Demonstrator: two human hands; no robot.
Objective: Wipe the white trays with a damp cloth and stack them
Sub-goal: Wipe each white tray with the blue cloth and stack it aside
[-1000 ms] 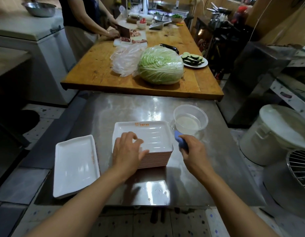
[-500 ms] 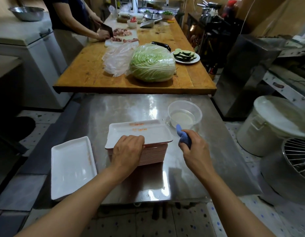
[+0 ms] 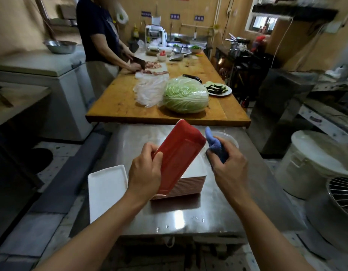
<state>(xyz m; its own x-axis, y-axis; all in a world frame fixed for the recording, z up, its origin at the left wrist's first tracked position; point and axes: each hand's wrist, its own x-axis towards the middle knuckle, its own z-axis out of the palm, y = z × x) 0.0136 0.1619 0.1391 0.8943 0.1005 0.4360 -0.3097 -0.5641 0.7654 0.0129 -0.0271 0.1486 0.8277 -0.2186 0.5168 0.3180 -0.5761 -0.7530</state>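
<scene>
the left hand (image 3: 144,169) grips one tray (image 3: 179,153) by its edge, fingers curled round it, tilted up with its red underside showing above the tray stack (image 3: 190,184) on the steel table (image 3: 218,208). the right hand (image 3: 227,165) holds the blue cloth (image 3: 216,145) bunched in curled fingers just beside the tray, and a single white tray (image 3: 106,190) lies left of the stack.

tray stack (image 3: 190,184) sat mid bench (image 3: 218,208), single tray (image 3: 105,190) left of it, tub (image 3: 230,138) behind, cabbage (image 3: 185,97) further back
</scene>
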